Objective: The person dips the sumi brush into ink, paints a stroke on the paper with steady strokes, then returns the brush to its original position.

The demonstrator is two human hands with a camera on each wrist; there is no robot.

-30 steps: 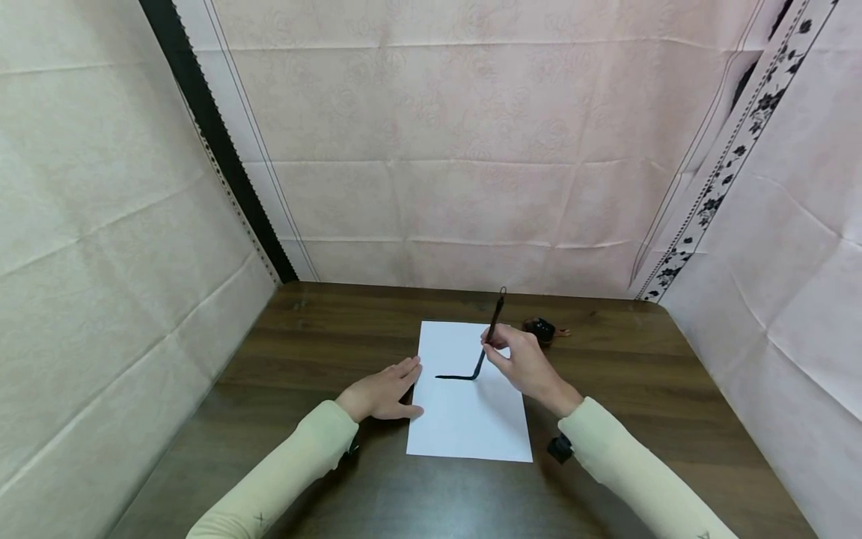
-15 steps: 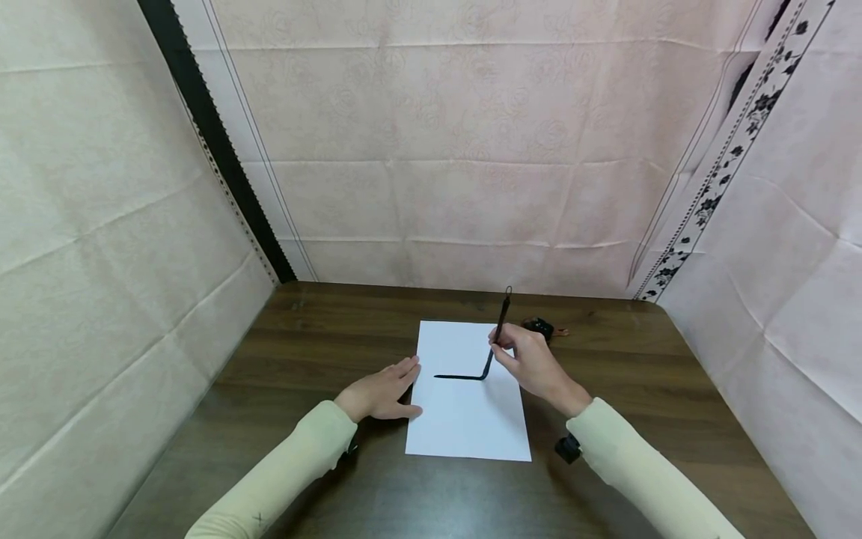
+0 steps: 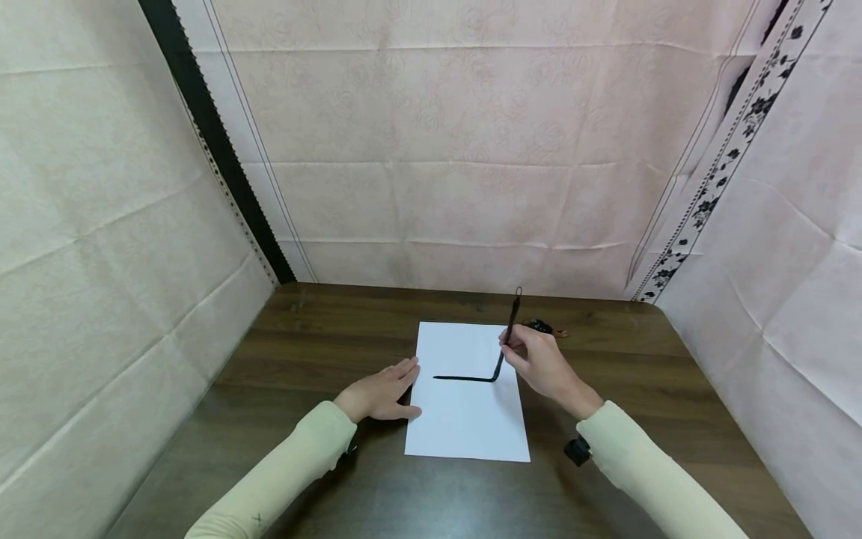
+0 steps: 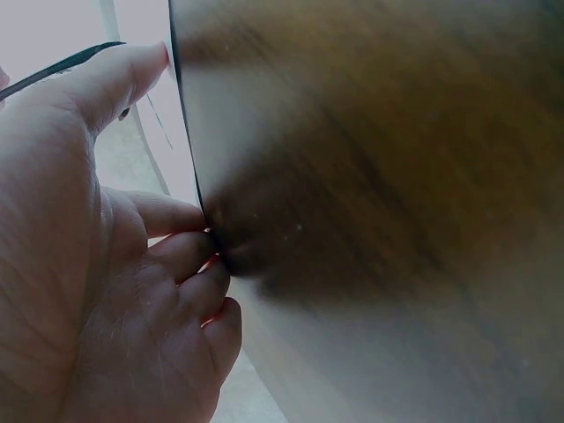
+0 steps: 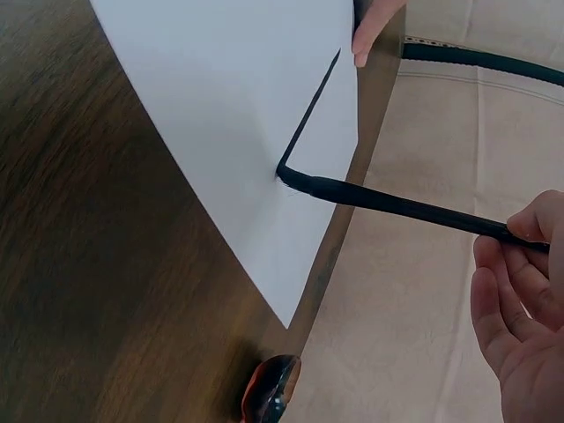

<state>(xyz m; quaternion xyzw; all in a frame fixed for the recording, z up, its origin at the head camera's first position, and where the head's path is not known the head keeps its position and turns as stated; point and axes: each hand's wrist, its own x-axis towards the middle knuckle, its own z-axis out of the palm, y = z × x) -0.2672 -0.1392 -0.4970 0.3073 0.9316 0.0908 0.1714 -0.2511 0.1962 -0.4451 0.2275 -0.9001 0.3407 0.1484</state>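
A sheet of white paper (image 3: 465,427) lies on the table, with a black horizontal ink stroke (image 3: 461,378) across it. In my right hand (image 3: 544,367) a dark ink brush (image 3: 512,318) is pinched between thumb and fingers, its handle tilted up and its loop at the top. The brush's bent tip (image 5: 295,178) touches the paper at the right end of the stroke, as the right wrist view shows. My left hand (image 3: 380,393) rests at the paper's left edge, fingers extended and fingertips on the sheet.
Behind my right hand sits a small dark, glossy object (image 3: 539,326), partly hidden; the right wrist view shows it as a rounded black and orange piece (image 5: 271,388) near the paper's corner. Pale cloth (image 3: 431,150) hangs around the brown wooden table (image 3: 303,344).
My right hand has moved to the right with the brush, and the black stroke has grown longer rightward. My left hand stays at the paper's left edge.
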